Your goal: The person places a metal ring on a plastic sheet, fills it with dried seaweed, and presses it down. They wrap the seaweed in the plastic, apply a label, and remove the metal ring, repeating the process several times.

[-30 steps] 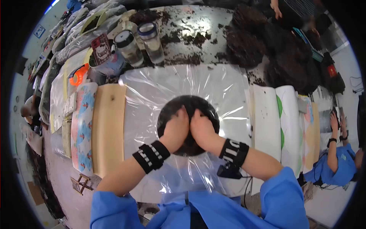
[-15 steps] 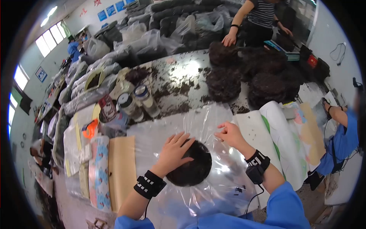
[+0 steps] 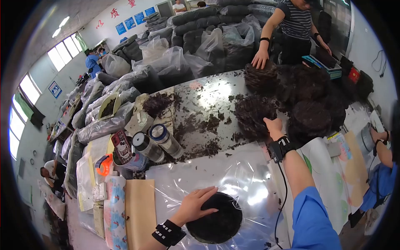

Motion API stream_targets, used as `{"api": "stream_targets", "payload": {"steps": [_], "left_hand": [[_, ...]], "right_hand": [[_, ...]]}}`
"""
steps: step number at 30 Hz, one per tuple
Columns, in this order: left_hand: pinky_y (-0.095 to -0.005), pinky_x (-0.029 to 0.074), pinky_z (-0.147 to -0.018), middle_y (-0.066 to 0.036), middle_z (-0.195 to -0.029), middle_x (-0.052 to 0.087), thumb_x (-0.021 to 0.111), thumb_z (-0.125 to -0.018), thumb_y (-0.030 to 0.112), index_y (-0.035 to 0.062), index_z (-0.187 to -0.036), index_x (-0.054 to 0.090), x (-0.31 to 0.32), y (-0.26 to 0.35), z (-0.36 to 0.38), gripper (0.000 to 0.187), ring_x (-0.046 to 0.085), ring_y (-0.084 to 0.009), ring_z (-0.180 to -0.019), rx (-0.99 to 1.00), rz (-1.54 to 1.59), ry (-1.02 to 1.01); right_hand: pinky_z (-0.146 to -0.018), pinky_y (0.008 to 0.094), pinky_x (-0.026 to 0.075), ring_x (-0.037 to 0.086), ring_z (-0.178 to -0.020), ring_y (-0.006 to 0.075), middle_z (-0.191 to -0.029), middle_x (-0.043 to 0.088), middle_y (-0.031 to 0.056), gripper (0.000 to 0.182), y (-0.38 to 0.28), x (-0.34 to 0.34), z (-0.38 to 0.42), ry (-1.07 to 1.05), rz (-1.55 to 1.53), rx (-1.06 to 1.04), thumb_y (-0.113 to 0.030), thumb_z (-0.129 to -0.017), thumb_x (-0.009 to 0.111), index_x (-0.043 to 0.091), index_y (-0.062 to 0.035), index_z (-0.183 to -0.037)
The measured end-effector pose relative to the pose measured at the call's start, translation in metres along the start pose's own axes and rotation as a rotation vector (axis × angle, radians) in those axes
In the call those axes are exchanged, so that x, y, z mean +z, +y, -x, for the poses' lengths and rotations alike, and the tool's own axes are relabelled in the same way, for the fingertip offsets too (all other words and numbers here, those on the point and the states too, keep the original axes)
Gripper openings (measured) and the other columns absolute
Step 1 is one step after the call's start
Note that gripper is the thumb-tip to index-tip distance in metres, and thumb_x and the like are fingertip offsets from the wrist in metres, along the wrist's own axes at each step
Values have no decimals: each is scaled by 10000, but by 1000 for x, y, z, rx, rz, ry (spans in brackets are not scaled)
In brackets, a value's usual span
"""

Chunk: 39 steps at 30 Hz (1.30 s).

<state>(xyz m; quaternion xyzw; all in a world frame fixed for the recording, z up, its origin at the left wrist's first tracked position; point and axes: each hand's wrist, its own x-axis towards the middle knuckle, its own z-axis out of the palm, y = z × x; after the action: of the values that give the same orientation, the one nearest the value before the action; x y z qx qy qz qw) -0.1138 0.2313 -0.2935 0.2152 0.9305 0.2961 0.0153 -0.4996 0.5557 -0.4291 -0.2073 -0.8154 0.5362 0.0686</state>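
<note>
A round, flat, dark cake that looks like dried seaweed (image 3: pixel 223 223) lies on a clear plastic sheet (image 3: pixel 175 183) in front of me. My left hand (image 3: pixel 198 206) rests on its upper left edge, fingers stretched out. Farther off, my right hand (image 3: pixel 274 127) is at the near right edge of a pile of similar dark cakes (image 3: pixel 252 116). Its fingers look closed on that edge, partly hidden by the dark material. Both wrists wear black bands, and a cable hangs from the right one.
Two lidded bottles (image 3: pixel 166 139) and a phone (image 3: pixel 121 146) in a tub stand left, near an orange tape dispenser (image 3: pixel 104 165). Dark scraps litter the metal table (image 3: pixel 196 98). Opposite, a co-worker's hand (image 3: pixel 260 56) touches another pile (image 3: pixel 261 79). Another person works at right.
My right hand has moved forward and right from above the plastic to the pile of dark cakes. My left hand stays on the cake. The view has tilted upward.
</note>
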Motion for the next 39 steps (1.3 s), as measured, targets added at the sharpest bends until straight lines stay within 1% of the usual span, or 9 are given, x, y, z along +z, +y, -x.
{"api": "stream_targets", "payload": {"steps": [10, 15, 18, 21, 26, 28, 29, 33, 39], "left_hand": [[-397, 412, -1089, -168, -1388, 567, 582, -981, 396, 89, -1458, 472, 11, -18, 10, 578, 536, -331, -1290, -216, 230, 21], [-475, 291, -1177, -134, -1565, 372, 274, -986, 713, 74, -1562, 258, -35, -4, 25, 860, 386, -305, -1423, -279, 1674, 516], [-425, 317, -1181, -170, -1546, 378, 306, -1028, 617, 25, -1567, 214, -49, 40, 56, 806, 425, -306, -1394, -223, 1414, 542], [-369, 358, -1127, -171, -1446, 494, 760, -883, 226, -33, -1504, 348, -2, 32, 87, 789, 474, -233, -1338, -476, 968, 617], [-354, 430, -1063, -172, -1360, 576, 773, -837, 123, -16, -1468, 414, 26, 35, 100, 739, 564, -231, -1241, -436, 771, 655], [-355, 434, -1060, -173, -1340, 586, 762, -832, 109, -14, -1450, 435, 27, 38, 95, 710, 577, -241, -1224, -463, 825, 665], [-355, 434, -1060, -173, -1340, 586, 762, -832, 109, -14, -1450, 435, 29, 36, 95, 710, 577, -241, -1224, -453, 820, 636], [-380, 439, -1053, -196, -1335, 570, 742, -823, 101, -8, -1438, 441, 32, 33, 94, 693, 569, -292, -1237, -484, 555, 604], [-399, 459, -1012, -211, -1307, 546, 718, -812, 96, 10, -1367, 486, 19, 44, 79, 608, 569, -350, -1193, -458, 184, 598]], "right_hand": [[-781, 336, 567, 695, -906, 214, -1064, 689, 90, 413, -54, -69, 145, -762, -892, -8, -125, -864, 739, 578, 11, -1220], [-826, 309, 569, 687, -938, 176, -1077, 697, 97, 554, -125, -121, 287, -970, -374, -79, -110, -800, 783, 551, 42, -1278], [-893, 338, 541, 666, -1020, 203, -1120, 686, 138, 650, -116, -112, 351, -1048, -78, -180, -181, -768, 817, 533, 53, -1304], [-1024, 401, 461, 616, -1162, 330, -1230, 644, 219, 763, -86, -97, 356, -1087, 226, -544, -386, -748, 839, 545, 41, -1307], [-932, 407, 512, 659, -1107, 307, -1156, 683, 210, 730, -58, -123, 307, -54, 405, -1068, -389, -781, 827, 544, 44, -1296], [-801, 395, 548, 698, -920, 293, -982, 719, 154, 605, -37, -135, 283, -860, 310, -222, -301, -819, 800, 552, 22, -1266], [-801, 395, 548, 698, -920, 293, -982, 719, 154, 605, -40, -139, 276, -841, 294, -205, -301, -819, 800, 552, 22, -1266], [-768, 389, 536, 688, -906, 299, -958, 716, 92, 484, -113, -139, 259, -65, 129, -740, -224, -851, 763, 557, -36, -1246], [-1173, 597, 228, 325, -1445, 400, -1522, 393, 242, 897, -93, -113, 422, -819, 329, -1461, -701, -820, 601, 454, -106, -1475]]}}
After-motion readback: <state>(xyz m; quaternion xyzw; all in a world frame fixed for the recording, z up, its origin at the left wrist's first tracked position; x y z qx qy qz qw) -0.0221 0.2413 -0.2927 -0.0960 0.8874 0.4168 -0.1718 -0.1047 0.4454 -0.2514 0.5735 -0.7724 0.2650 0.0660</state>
